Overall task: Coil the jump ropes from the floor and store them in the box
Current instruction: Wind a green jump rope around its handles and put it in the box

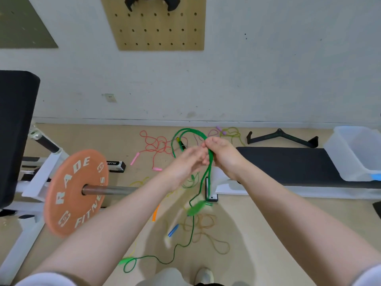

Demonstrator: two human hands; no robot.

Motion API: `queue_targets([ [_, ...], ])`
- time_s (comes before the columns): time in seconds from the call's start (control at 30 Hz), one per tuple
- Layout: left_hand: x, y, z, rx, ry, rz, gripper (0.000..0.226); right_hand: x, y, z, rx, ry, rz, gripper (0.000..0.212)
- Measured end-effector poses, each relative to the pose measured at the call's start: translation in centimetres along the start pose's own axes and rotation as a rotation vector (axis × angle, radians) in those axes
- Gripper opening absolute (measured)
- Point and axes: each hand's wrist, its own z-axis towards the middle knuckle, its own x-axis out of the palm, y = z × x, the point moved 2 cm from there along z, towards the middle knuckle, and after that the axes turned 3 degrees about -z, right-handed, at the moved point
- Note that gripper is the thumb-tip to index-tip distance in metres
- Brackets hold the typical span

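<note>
While the person stood over a tan gym floor, both bare arms reached forward and met at chest height. The right hand (223, 156) was closed around a green jump rope (209, 168), its fingers and thumb curled over the gathered loops. Those loops arched up above the hand, then fell in doubled strands below it. The left hand (190, 162) sat just beside the right, fingers extended toward the strands; motion blur made it impossible to tell whether it gripped them. One green handle (196, 207) dangled blurred below the hands. The rest of the rope trailed down to the floor, ending in a loop by a second green handle (125, 260) near the person's feet.

Other ropes lay scattered on the floor: a pink jump rope (153, 145) tangled near the wall, a purple-handled rope (224, 133) to its right, and a brownish rope (208, 230) close in, beside a blue handle (173, 230).

A clear plastic box (354, 153) rested on the right end of a black padded bench (288, 164), well apart from the hands. An orange weight plate (76, 193) on a barbell stood at the left.
</note>
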Motion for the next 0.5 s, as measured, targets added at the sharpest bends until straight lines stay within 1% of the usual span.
queue_targets([
  [0.03,0.4,1.1,-0.3,-0.044,0.035,0.148,0.015,-0.1,0.4,0.0,-0.008,-0.028,0.029,0.028],
  [0.1,0.6,3.3,-0.7,-0.077,0.060,0.326,0.008,-0.4,0.9,-0.1,-0.031,-0.059,0.041,0.028],
  [0.17,0.1,4.8,-1.1,-0.071,0.052,0.497,0.018,-0.7,1.0,-0.3,-0.041,-0.104,0.007,0.027],
  [0.23,-0.9,5.1,-1.2,-0.085,-0.021,0.631,0.023,-1.0,0.9,-0.6,-0.037,-0.147,-0.005,0.027],
  [0.3,-1.9,5.0,-1.3,-0.096,-0.044,0.665,0.026,-1.2,0.7,-0.8,-0.043,-0.198,0.029,0.027],
  [0.4,-3.2,5.1,-1.6,-0.126,-0.010,0.767,0.025,-1.5,0.6,-1.1,-0.051,-0.285,0.095,0.027],
  [0.5,-4.1,5.1,-2.3,-0.157,-0.026,0.852,0.022,-2.2,0.7,-1.2,-0.080,-0.431,0.086,0.028],
])
